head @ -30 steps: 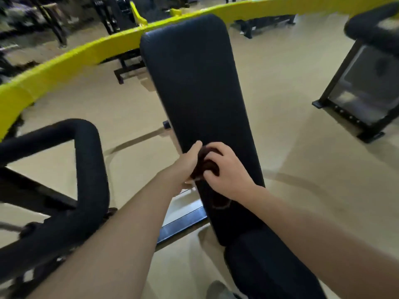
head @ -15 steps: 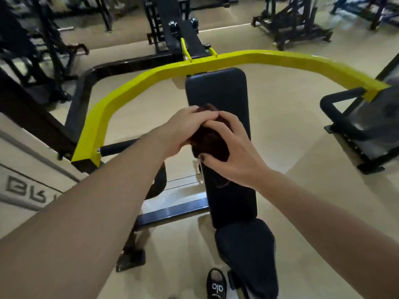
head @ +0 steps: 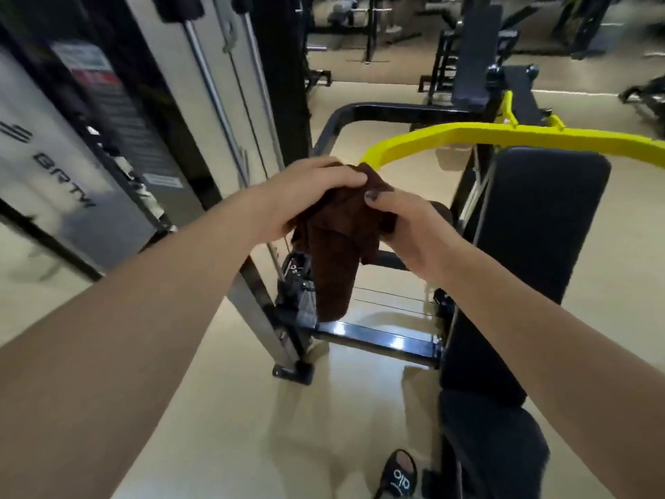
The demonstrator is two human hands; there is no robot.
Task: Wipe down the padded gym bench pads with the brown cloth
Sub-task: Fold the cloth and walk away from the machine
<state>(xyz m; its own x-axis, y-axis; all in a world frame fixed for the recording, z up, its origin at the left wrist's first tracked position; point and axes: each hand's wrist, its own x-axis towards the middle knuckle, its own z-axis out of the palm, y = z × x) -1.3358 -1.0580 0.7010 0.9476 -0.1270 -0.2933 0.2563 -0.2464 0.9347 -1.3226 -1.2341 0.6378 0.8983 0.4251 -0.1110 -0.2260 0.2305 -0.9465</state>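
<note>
At far left, a grey machine panel point(head: 64, 167) is motion-blurred; its lettering and the label strips beside it cannot be read. The steel guide rods point(head: 216, 88) next to it are cut off at the top edge.

The left hand point(head: 306, 196) is closed on the upper edge of the brown cloth point(head: 334, 246), fingers curled over the top. The right hand point(head: 414, 232) pinches the same upper edge from the other side, thumb on top. The cloth is held in the air, bunched between the hands, with one length hanging straight down; it hides part of the black frame point(head: 374, 340) behind it. It touches no pad.

To the right, the black back pad point(head: 539, 225) stands apart from the cloth, its lower end partly covered by the right forearm. The seat pad point(head: 496, 444) below it is cut off at the bottom edge. The yellow bar point(head: 503, 136) runs above the back pad and out of view at right. A black shoe point(head: 397, 477) shows at the bottom edge.

Against the frame half a second earlier, the view has turned left: the back pad, then directly behind the hands, now lies to their right. The cloth, then a tight ball, has opened and hangs down.
</note>
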